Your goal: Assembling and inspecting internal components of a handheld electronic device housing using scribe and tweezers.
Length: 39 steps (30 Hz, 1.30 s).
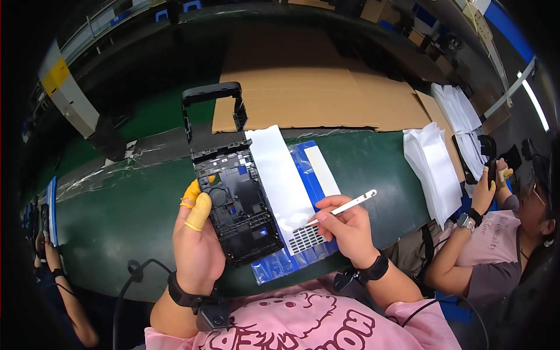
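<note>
My left hand (198, 245), with yellow finger cots on its thumb and a finger, grips the left side of a black plastic device housing (239, 204). A frame-shaped handle (213, 90) stands out from the housing's far end. My right hand (350, 233) pinches white tweezers (350, 203), their tip pointing down to the left. That tip is at a sheet of small black stickers (306, 239), just right of the housing. Whether a sticker is on the tip is too small to tell. Under the stickers lies a long white backing sheet (271, 169), over a blue plastic-covered folder (309, 169).
A large cardboard sheet (309, 87) covers the table's far side. White foam sleeves (431, 169) are stacked at the right. A co-worker (484, 245) sits at the right, holding a black part; another person's arm (70, 297) shows at the left. A black cable (125, 286) hangs near my left wrist.
</note>
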Available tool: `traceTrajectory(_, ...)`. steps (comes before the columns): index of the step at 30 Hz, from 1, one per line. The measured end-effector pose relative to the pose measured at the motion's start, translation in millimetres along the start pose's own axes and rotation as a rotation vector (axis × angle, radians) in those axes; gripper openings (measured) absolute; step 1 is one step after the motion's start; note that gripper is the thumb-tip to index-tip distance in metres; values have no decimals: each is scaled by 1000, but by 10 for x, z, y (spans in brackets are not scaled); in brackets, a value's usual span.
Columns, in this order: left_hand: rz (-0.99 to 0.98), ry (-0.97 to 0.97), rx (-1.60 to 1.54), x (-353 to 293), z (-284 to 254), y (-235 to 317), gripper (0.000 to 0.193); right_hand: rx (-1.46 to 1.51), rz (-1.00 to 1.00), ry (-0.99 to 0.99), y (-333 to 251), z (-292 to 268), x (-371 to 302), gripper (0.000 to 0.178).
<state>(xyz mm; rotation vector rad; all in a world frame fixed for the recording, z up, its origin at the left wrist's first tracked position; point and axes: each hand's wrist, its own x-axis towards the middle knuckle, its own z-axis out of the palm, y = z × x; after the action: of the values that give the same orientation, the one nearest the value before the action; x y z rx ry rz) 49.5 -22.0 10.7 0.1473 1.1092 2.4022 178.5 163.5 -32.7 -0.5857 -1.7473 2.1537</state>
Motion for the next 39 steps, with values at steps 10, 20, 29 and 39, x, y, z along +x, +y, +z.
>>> traceTrajectory(10, -38, 29, 20, 72, -29, -83, 29, 43, 28, -23, 51, -57, 63, 13)
traceTrajectory(20, -82, -36, -14, 40, 4, -113, 31, 162, 33, -88, -40, -88, 70, 13)
traceTrajectory(29, -186, -68, -29, -27, 27, -131, 34, 217, -136, -299, -301, 493, 43, 21)
traceTrajectory(39, -187, -84, -131, -27, -7, -81, 29, 199, -116, -218, -236, 615, 82, 16)
